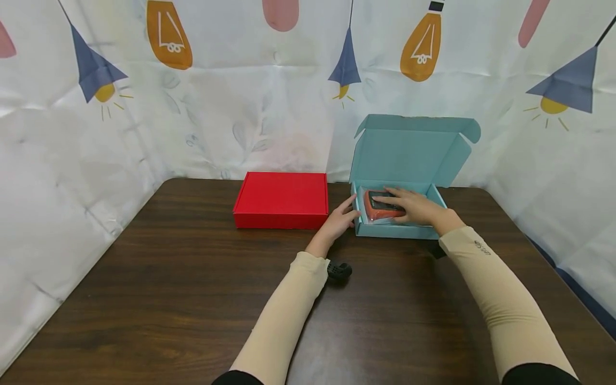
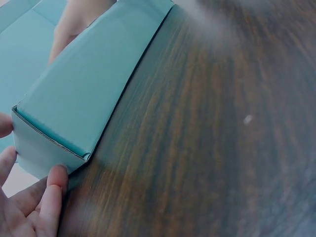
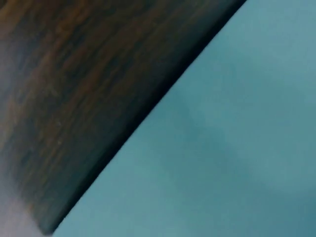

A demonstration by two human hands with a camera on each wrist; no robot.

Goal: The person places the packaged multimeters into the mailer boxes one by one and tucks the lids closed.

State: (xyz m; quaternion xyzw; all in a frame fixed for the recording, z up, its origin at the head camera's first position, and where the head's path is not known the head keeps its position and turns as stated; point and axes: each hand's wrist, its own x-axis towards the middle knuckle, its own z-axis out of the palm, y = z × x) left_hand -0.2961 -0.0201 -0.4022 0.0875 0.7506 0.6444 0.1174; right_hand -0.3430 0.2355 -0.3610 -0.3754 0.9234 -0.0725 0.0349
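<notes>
So the open light-blue box point(image 1: 399, 231) sits around 2 o'clock on the dark table point(image 1: 240, 299), with an orange-and-black item point(image 1: 382, 213) inside, toward its 9 o'clock side. Right hand point(image 1: 417, 208) is spread pretty wide over that item, fingers resting on it. Left hand point(image 1: 339, 221) has loose, spread fingers touching the box's 9 o'clock wall. Red box point(image 1: 284, 199)'s at 11 o'clock, lid down.
</notes>
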